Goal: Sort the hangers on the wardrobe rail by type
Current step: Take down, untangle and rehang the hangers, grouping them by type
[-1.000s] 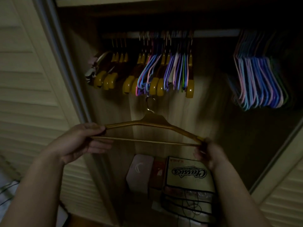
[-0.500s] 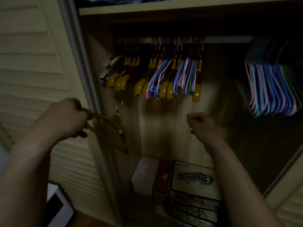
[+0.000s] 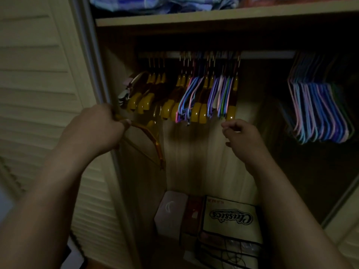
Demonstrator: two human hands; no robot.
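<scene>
**Wooden hanger held low at the rail's left end**

The left hand (image 3: 93, 131) grips one shoulder end of a wooden hanger (image 3: 153, 142), fingers curled tight around the wood so that the arm of the hanger emerges past the thumb and runs down and to the right. The hanger hangs tilted, well below the wardrobe rail (image 3: 262, 54), off the rail altogether; its far shoulder points down toward the wardrobe's back panel (image 3: 196, 158), and its hook is too dim to make out.

The right hand (image 3: 242, 136) is raised just under the rightmost wooden hanger on the rail (image 3: 231, 113), close to its rounded end but whether it touches cannot be told. Its fingers are curled loosely inward and hold nothing.

On the rail, toward the left end, wooden hangers hang in a row, mixed with thin coloured hangers (image 3: 196, 98) threaded among them. Near the rail's right end, well apart from that group, a dense bunch of thin pastel hangers (image 3: 318, 111) hangs on its own.

Above the rail a shelf (image 3: 213, 17) carries folded blue cloth (image 3: 155, 3). On the wardrobe floor lies a cream bag printed "Classics" (image 3: 231, 218), with a pale box (image 3: 171, 210) just beside it on the left. A louvred door (image 3: 38, 84) stands at the left side
</scene>
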